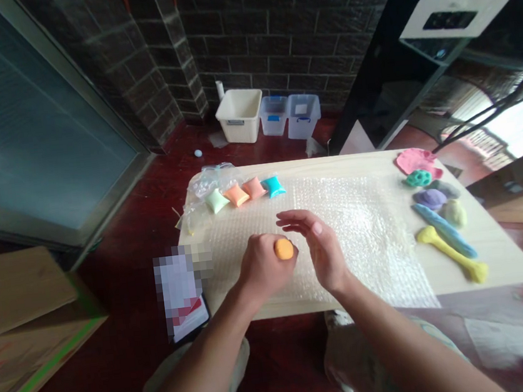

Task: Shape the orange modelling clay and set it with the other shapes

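My left hand (264, 263) is closed in a fist around a lump of orange modelling clay (284, 249), whose rounded end pokes out by the thumb. Just to its right, my right hand (320, 246) holds nothing, its fingers stretched and slightly apart, pointing toward the left hand. Both hands hover over a sheet of bubble wrap (363, 222) on the pale table. Beyond them lie small sealed packets: a pale green packet (217, 201), an orange packet (237, 195), a salmon packet (254, 188) and a blue packet (273, 186).
Shaped clay pieces lie along the table's right side: a yellow bone shape (454, 254), a blue strip (445, 230), a purple lump (430, 199), a green piece (419, 178) and a pink piece (415, 159). Crumpled clear plastic (215, 177) is at the back left. Bins (241, 119) stand by the wall.
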The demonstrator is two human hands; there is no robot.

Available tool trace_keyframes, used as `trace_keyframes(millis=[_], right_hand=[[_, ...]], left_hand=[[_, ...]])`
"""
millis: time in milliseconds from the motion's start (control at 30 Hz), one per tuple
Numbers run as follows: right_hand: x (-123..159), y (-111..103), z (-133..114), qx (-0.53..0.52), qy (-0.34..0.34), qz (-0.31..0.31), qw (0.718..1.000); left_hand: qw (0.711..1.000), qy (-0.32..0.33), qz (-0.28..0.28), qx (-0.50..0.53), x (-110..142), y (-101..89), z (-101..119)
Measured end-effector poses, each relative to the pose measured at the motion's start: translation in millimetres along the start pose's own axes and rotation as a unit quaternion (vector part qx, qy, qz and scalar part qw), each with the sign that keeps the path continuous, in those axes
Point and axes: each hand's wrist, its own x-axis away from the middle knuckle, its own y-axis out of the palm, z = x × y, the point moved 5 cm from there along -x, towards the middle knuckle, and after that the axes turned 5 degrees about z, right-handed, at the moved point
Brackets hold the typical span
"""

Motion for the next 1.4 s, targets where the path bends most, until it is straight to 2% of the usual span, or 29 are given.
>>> trace_keyframes(millis=[67, 167, 300, 433, 533, 600, 667, 767, 867, 967, 1133, 1300, 1400], right_hand=[[0.6, -3.6, 2.9, 0.017, -0.003, 0.016, 1.000], [1.0, -5.0, 0.9, 0.059, -0.022, 0.015, 0.998], [0.4, -4.6, -12.2, 0.116, -0.072, 0.014, 0.991], [2.1, 1.9, -32.1, 0.204, -0.166, -0.017, 0.965], [3.4, 4.9, -37.3, 0.240, -0.192, -0.033, 0.951], [2.0, 2.5, -34.1, 0.238, -0.171, -0.025, 0.956], [-0.8, -3.3, -26.8, 0.211, -0.125, -0.001, 0.969], [-4.7, -13.1, -13.2, 0.159, -0.044, 0.034, 0.986], [-6.8, -17.4, -4.4, 0.127, 0.002, 0.029, 0.991], [-8.8, -19.9, -3.1, 0.115, 0.004, 0.019, 0.993], [-12.5, -21.8, -0.8, 0.144, 0.012, 0.008, 0.990], [-12.6, -23.0, 3.1, 0.202, 0.040, -0.004, 0.979], [-12.6, -22.6, 3.3, 0.263, 0.048, -0.037, 0.963]], left_hand=[[0.998, 0.006, 0.033, 0.054, -2.0, -6.4, -0.5], [0.995, 0.019, 0.054, 0.087, -2.8, -9.9, -0.1], [0.996, 0.027, 0.050, 0.075, -2.9, -7.4, -1.5], [0.997, 0.020, 0.052, 0.052, -3.4, -5.8, -6.4], [0.998, 0.019, 0.052, 0.025, -3.2, -6.1, -8.6], [0.999, 0.014, 0.033, 0.040, -2.8, -4.7, -9.7], [0.995, -0.006, -0.005, 0.097, -2.5, -1.5, -12.0], [0.970, -0.056, -0.088, 0.221, -1.1, 7.2, -15.7], [0.945, -0.083, -0.141, 0.282, 0.4, 14.3, -16.5], [0.957, -0.071, -0.140, 0.244, 0.1, 16.0, -16.6], [0.985, -0.024, -0.125, 0.115, -1.5, 13.4, -15.9], [0.988, 0.019, -0.137, 0.066, -1.1, 13.1, -11.7], [0.985, 0.033, -0.162, 0.046, 1.8, 16.0, -9.2]])
